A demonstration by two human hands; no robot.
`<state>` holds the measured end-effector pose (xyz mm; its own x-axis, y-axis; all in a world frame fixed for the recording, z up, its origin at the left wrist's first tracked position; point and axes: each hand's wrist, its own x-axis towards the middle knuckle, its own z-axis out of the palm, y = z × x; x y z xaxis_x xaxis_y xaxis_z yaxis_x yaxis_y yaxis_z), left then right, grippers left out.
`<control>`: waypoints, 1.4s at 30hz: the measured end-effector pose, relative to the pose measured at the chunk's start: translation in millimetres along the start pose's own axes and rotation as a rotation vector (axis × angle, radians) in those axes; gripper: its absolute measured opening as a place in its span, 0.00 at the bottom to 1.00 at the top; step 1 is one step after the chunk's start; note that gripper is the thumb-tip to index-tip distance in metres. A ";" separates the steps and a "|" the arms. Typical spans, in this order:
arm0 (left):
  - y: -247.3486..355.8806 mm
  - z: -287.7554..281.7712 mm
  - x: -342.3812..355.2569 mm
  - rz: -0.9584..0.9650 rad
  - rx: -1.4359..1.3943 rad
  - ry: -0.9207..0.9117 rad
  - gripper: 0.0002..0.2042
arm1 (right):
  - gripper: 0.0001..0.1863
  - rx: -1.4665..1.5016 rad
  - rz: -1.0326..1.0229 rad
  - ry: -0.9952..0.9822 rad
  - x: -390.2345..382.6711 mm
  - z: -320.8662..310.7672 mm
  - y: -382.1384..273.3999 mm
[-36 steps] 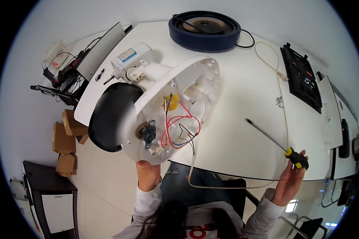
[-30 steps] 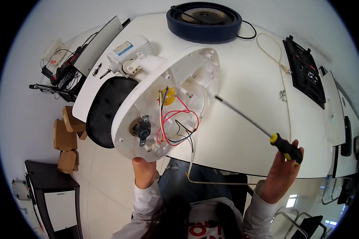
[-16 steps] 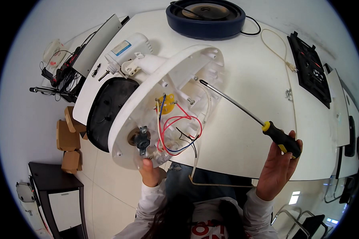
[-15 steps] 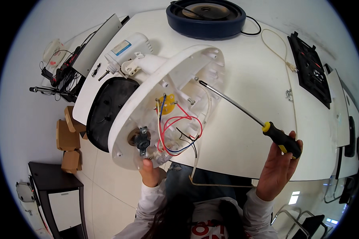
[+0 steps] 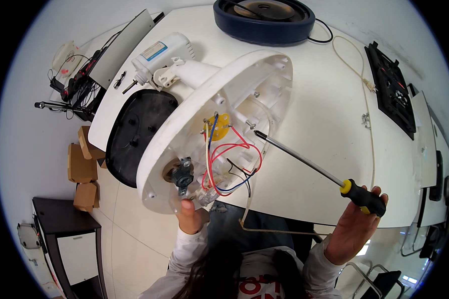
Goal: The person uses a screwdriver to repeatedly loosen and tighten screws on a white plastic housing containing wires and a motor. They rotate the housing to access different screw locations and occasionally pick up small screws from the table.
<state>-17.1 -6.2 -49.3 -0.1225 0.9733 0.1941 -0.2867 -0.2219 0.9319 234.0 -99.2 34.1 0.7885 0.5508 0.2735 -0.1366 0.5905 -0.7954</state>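
Observation:
My left hand (image 5: pixel 190 219) grips the lower edge of an open white plastic housing (image 5: pixel 162 134), tilted to show red, blue, white and black wires, a yellow disc (image 5: pixel 220 121) and a dark fitting (image 5: pixel 183 173). My right hand (image 5: pixel 356 226) holds a black-and-yellow screwdriver (image 5: pixel 361 198) by its handle. The screwdriver's tip is beside a screw (image 5: pixel 251 125) in the housing; whether they touch I cannot tell. A white motor unit (image 5: pixel 164 55) on a jointed arm extends behind the housing. A black plastic cover (image 5: pixel 129 149) lies left of it.
The white table (image 5: pixel 324 124) holds a round dark-blue appliance (image 5: pixel 264 30) at the back, a pale cord, small metal parts (image 5: pixel 365 119) and a black tool case (image 5: pixel 389 87) at right. Electronics with cables (image 5: pixel 80 70) stand left; cardboard boxes (image 5: pixel 82 164) lie on the floor.
My right hand has brought the screwdriver tip leftward to the housing. In the last half second the tip has dropped from an upper screw to a lower one. The housing has shifted slightly.

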 end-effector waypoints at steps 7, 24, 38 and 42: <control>11.3 16.0 2.6 -0.126 0.003 0.070 0.43 | 0.14 0.428 0.029 -0.017 30.1 14.6 -34.4; 15.9 19.9 4.4 -0.094 -0.038 -0.008 0.37 | 0.09 -1.167 -0.183 -0.658 33.2 157.2 11.9; 10.7 16.4 7.9 -0.043 -0.112 -0.114 0.35 | 0.06 -1.123 -0.193 -0.625 27.2 165.6 13.1; 13.9 19.3 7.5 -0.058 -0.115 -0.082 0.35 | 0.06 -1.073 -0.194 -0.578 26.6 162.9 17.7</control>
<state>-3.6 -0.8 -29.0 -0.0256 0.9852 0.1696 -0.3986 -0.1656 0.9020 154.8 21.9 115.5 0.3231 0.8487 0.4187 0.7290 0.0589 -0.6820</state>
